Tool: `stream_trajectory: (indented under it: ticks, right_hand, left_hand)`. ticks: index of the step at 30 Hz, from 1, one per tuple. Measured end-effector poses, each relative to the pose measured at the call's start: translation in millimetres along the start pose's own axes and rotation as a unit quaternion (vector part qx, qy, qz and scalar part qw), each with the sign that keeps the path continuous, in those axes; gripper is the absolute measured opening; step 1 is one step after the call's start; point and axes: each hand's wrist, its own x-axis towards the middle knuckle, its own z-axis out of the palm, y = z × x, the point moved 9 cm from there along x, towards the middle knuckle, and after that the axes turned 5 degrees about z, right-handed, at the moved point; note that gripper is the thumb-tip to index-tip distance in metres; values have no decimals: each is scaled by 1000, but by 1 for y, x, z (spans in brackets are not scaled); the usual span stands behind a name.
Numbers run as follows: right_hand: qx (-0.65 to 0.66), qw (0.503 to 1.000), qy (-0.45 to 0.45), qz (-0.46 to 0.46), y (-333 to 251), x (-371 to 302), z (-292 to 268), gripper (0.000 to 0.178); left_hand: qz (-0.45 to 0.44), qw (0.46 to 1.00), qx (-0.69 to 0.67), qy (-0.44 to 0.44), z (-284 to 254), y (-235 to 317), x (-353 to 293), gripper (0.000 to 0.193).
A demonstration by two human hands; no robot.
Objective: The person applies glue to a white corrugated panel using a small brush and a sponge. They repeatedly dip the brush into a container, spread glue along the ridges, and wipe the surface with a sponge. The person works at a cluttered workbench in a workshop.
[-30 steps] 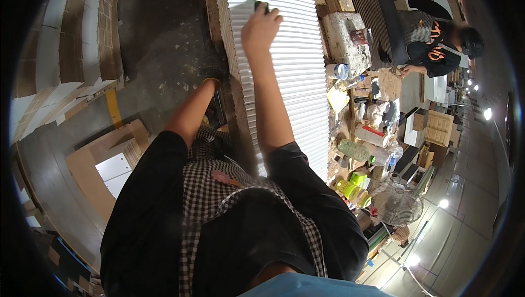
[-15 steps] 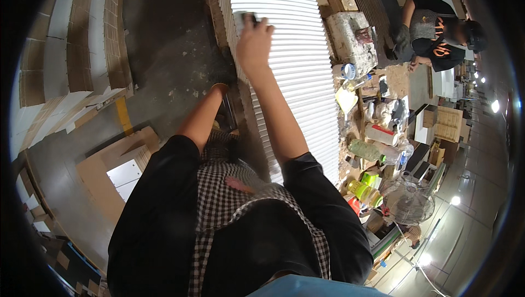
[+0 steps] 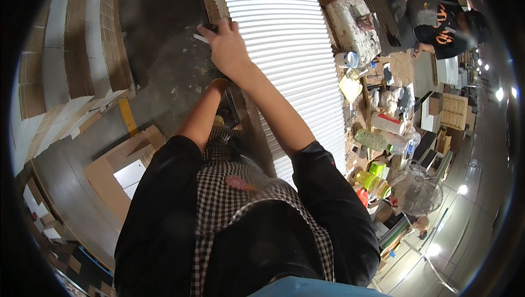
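Right hand (image 3: 228,51): grip pinching small dark block (image 3: 208,27), pale-edged, at left side of white ridged stack (image 3: 284,51), which runs near to far, centre. Left forearm (image 3: 201,112): left of stack; grip lost in shadow, state cannot be told. Right: cluttered counter (image 3: 402,64), green bottle (image 3: 371,140), yellow bottle (image 3: 373,184).

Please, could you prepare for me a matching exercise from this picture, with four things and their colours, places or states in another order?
Things:
1. right hand
2. long ribbed stack
3. wire-caged fan
4. apron

Descriptions:
A. dark and light checks
B. gripping a small dark object
C. in the picture, to the right of the yellow-green bottle
D. white on top

Correct pairs: 1-B; 2-D; 3-C; 4-A.
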Motion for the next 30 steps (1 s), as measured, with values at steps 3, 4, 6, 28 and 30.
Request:
stream_trajectory:
  ticks: [3, 4, 6, 28, 30]
  right_hand:
    - [36, 993, 114, -15, 16, -2, -10, 62]
    - [-5, 996, 86, -15, 35, -1, -5, 62]
    - [-32, 995, 82, -45, 83, 1, -13, 59]
    - [40, 998, 41, -21, 119, -9, -34, 46]
    - [-22, 995, 25, 91, 185, -19, -46, 39]
  left_hand:
    - [-10, 1000, -25, -14, 11, -12, 5, 62]
    - [-5, 1000, -14, -7, 13, -17, 5, 63]
    - [17, 998, 46, 28, 13, -24, 7, 60]
    - [-40, 990, 77, -115, 19, -17, 4, 60]
    - [-36, 998, -5, -45, 3, -1, 0, 65]
